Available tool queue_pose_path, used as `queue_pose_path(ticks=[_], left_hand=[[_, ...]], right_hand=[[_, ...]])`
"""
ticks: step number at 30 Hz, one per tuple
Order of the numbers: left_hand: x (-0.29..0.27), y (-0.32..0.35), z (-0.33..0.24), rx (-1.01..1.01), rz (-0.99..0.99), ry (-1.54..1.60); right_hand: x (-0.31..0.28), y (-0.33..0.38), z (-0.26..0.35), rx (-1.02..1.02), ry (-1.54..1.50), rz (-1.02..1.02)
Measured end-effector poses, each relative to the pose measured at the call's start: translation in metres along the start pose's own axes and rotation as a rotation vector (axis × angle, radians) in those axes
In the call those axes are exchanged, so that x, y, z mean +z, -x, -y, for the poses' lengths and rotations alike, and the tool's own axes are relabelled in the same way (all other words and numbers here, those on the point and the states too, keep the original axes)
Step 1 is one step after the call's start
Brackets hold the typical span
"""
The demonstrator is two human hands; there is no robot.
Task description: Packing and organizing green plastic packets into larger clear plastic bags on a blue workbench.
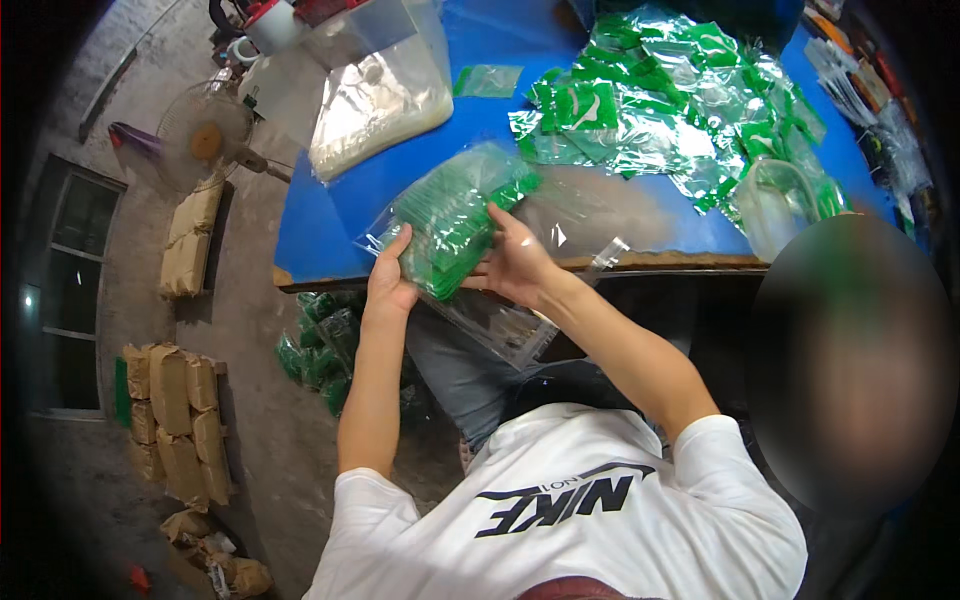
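Between my two hands is a thick stack of green-and-clear plastic packets (455,222), held tilted just off the near edge of the blue table (345,225). A large clear plastic bag (515,340) surrounds or lies under the stack and hangs toward my lap; I cannot tell how far the packets are inside it. My left hand (390,278) grips the stack's left side, thumb up on its face. At the lower right side, my right hand (520,262) is closed on it with the thumb on top, its other fingers partly hidden underneath.
A heap of loose green packets (660,95) covers the table's far right, beside a clear plastic tub (775,205). Clear bags (375,105) are piled at the far left. A fan (205,140) and brown paper parcels (175,420) stand on the floor to the left.
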State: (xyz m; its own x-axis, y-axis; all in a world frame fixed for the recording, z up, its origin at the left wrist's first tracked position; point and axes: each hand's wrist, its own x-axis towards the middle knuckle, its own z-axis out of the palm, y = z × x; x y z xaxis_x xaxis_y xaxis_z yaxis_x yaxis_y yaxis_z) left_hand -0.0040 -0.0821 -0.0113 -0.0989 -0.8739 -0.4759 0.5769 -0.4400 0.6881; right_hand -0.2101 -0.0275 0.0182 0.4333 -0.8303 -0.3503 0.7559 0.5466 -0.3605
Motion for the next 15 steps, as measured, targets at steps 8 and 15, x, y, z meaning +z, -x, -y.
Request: queue_pose_path(ticks=[8,15], left_hand=[[-0.017,-0.021,-0.064,0.764,-0.404,-1.213],[-0.008,-0.054,-0.071,1.259,0.233,-1.926]], right_hand=[[-0.023,0.013,-0.024,0.106,0.504,0.186],[-0.022,0.085,0.073,-0.012,1.116,0.350]])
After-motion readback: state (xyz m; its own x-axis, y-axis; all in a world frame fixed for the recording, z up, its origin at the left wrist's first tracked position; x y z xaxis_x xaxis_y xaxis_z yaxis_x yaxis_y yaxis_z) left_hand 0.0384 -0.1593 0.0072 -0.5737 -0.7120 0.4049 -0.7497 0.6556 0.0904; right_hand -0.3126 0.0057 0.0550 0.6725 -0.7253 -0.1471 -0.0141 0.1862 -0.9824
